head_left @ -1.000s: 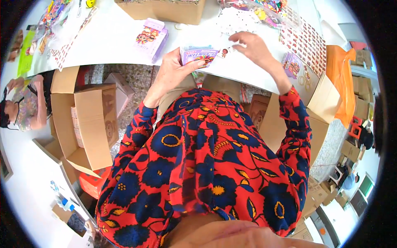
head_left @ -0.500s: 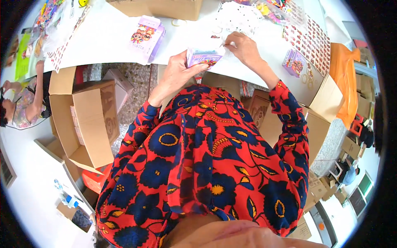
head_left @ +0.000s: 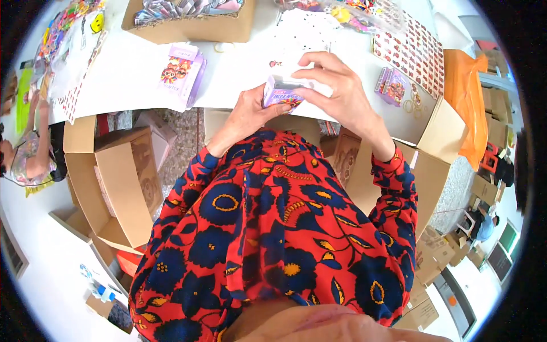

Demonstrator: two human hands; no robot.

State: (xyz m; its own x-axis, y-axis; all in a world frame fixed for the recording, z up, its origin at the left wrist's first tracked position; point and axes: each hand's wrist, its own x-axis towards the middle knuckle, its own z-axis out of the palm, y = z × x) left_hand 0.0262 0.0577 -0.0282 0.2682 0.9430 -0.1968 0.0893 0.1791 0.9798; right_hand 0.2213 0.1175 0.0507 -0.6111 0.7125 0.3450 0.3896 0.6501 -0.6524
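Note:
My left hand [head_left: 253, 111] grips a small purple printed box [head_left: 282, 97] at its left side, thumb across the front. The box is tilted at the table's near edge with its top open. Over that top curves my right hand [head_left: 345, 88], fingers apart, the fingertips and thumb beside a pale flap at the opening. Whether they touch the flap, I cannot tell. Behind the box lies a white sheet with dark spots [head_left: 305, 34]. To the left stands a stack of purple printed cartons [head_left: 179, 77].
A cardboard box of silvery packets [head_left: 188, 28] stands at the back. On the right are small purple boxes [head_left: 392, 86], a sticker sheet [head_left: 413, 57] and yellowish rings [head_left: 416, 105]. Open cartons [head_left: 122, 188] flank me below the table. Another person [head_left: 31, 142] sits far left.
My right hand has left its pinch beside the box, moved over the opening and spread its fingers. The view has shifted, showing more of the cardboard box at the back.

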